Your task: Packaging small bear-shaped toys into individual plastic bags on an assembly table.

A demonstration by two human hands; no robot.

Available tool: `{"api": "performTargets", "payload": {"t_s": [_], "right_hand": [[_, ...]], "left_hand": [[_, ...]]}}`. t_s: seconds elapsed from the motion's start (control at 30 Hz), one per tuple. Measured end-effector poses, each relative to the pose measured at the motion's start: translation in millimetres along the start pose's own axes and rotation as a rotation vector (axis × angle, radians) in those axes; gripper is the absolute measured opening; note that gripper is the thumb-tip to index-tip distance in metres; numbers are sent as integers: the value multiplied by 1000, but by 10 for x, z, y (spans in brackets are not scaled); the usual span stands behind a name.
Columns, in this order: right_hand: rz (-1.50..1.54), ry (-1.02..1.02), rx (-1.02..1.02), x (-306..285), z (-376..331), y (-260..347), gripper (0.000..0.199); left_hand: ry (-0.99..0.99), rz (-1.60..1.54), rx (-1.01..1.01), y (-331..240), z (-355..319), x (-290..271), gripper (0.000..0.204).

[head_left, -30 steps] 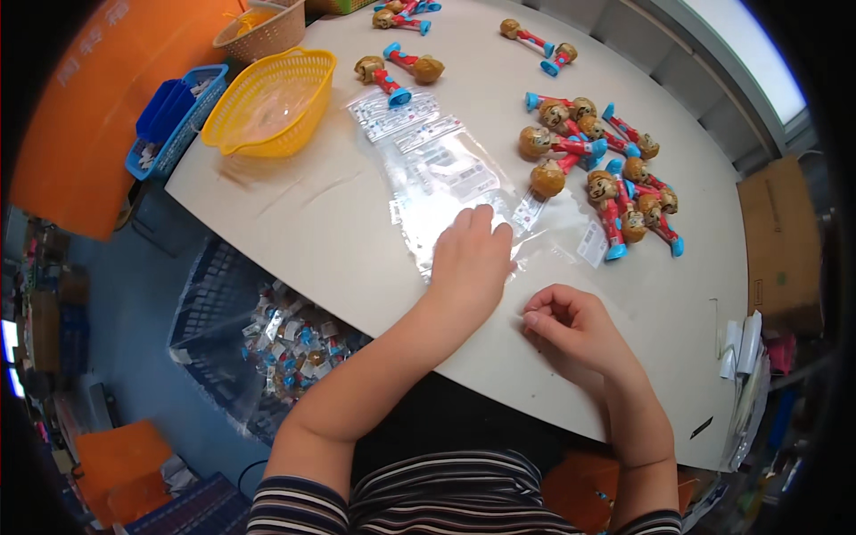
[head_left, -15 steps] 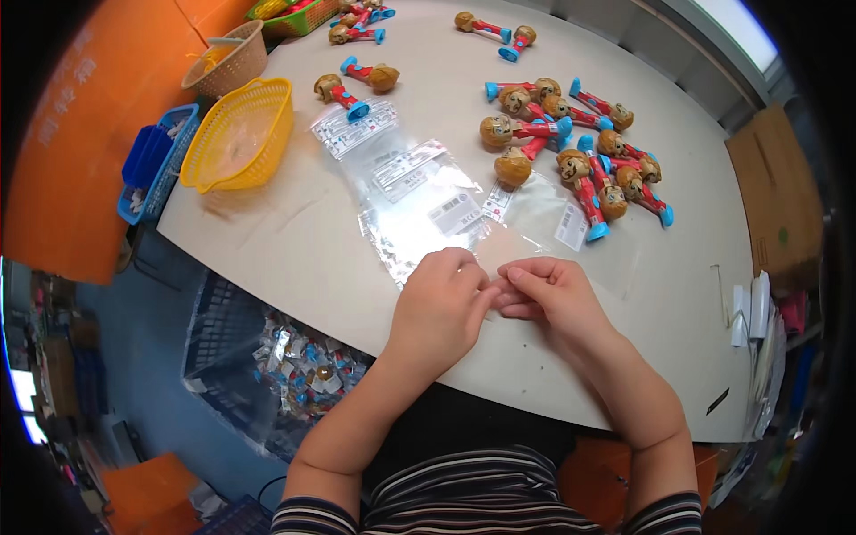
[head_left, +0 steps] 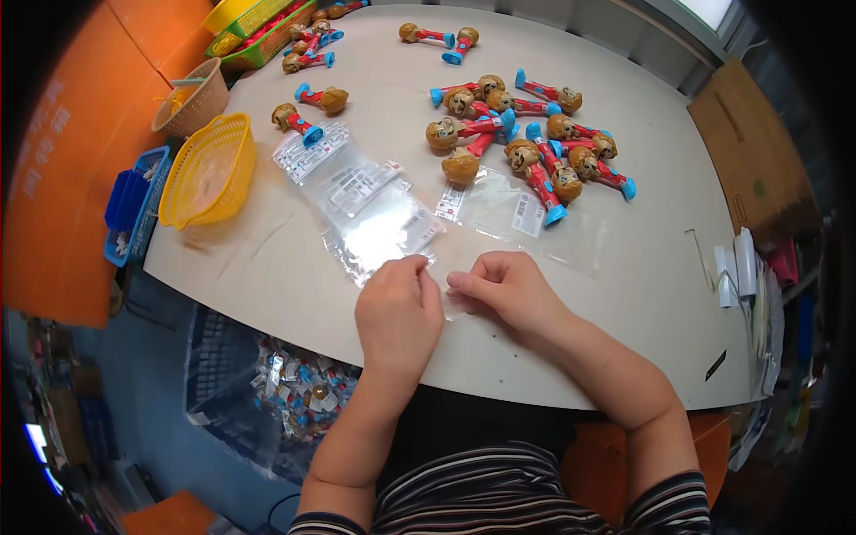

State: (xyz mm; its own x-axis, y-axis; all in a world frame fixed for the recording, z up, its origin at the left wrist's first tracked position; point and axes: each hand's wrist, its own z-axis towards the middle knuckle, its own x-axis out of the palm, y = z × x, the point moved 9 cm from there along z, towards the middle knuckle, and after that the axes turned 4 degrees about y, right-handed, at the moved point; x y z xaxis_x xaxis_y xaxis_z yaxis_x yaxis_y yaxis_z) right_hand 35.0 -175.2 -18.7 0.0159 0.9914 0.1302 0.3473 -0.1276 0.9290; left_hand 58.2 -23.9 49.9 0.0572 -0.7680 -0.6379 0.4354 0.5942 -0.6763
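Note:
Over the near part of the table, my left hand (head_left: pixel 399 312) and my right hand (head_left: pixel 513 290) face each other a little apart, both with fingers closed in a pinch. A faint see-through patch shows between the fingertips, too unclear to name. Just beyond my left hand lies a pile of clear plastic bags (head_left: pixel 357 201) with printed headers. One more clear bag (head_left: pixel 495 209) with a white label lies flat beyond my right hand. Past it is a cluster of small toy figures (head_left: pixel 535 169) with brown heads, red bodies and blue bases.
More figures (head_left: pixel 308 111) lie at the far left and back. A yellow basket (head_left: pixel 214 178), a beige basket (head_left: pixel 192 98) and a blue tray (head_left: pixel 138 209) line the left edge. Below the table stands a blue crate (head_left: pixel 214 357) of packed items. A cardboard box (head_left: pixel 758 152) is at right.
My hands have drawn apart from each other, the left to the left and the right slightly back. The whole view has shifted, with the table things appearing further left.

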Motion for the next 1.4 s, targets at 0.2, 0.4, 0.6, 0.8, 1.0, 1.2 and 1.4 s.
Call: {"api": "performTargets", "payload": {"t_s": [0.2, 0.4, 0.6, 0.8, 1.0, 1.2, 1.4], "right_hand": [[-1211, -761, -540, -827, -287, 994, 27], [-1347, -588, -164, -999, -39, 735, 29], [-630, -228, -39, -924, -232, 907, 26], [-622, 274, 53, -247, -535, 792, 30], [-657, 130, 137, -351, -393, 621, 29], [-581, 84, 131, -314, -232, 427, 30], [-950, 94, -224, -131, -256, 621, 21]], "left_hand": [[-32, 107, 160, -146, -41, 11, 13], [91, -9, 72, -22, -39, 243, 8], [107, -60, -25, 160, -26, 250, 9], [63, -201, -116, 176, 71, 120, 13], [16, -168, -76, 244, 78, 67, 8], [35, -179, 18, 113, 144, 74, 9], [178, -239, 36, 178, 291, 55, 11]]}}
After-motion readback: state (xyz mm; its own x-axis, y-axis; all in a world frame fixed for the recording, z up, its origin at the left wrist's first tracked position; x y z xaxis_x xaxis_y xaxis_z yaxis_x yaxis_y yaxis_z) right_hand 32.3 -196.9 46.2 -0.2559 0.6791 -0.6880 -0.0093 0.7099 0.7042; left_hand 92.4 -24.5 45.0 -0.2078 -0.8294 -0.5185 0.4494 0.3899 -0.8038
